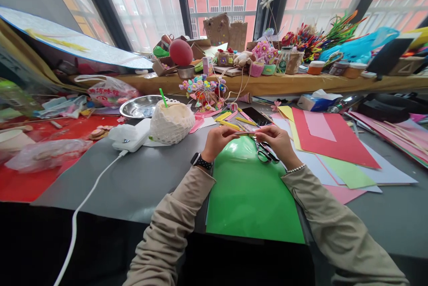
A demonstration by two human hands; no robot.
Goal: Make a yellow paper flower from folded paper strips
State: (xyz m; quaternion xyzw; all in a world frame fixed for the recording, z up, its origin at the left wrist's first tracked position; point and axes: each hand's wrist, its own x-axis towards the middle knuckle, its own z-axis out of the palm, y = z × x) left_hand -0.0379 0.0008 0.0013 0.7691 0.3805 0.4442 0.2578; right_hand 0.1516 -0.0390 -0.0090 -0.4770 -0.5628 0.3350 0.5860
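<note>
Between my two hands a thin pinkish strip [245, 133], which looks like paper, is stretched level. My left hand [218, 142] pinches one end of it, and my right hand [277, 142] pinches the other. Below them a glossy green sheet [254, 201] lies at the table's front edge. Scissors [264, 155] with metallic handles rest on the sheet's upper part, beside my right hand and partly hidden by it. Just beyond the hands, yellow and pink paper strips [230, 124] are scattered near a dark phone [257, 116].
To the left stand a foam-wrapped coconut [172, 122] with a green straw, a metal plate [142, 107] and a white charger [132, 136] with a cable. Red paper [337, 139] and other coloured sheets lie right. Pipe-cleaner flowers [203, 91] stand before the crowded wooden ledge [160, 83].
</note>
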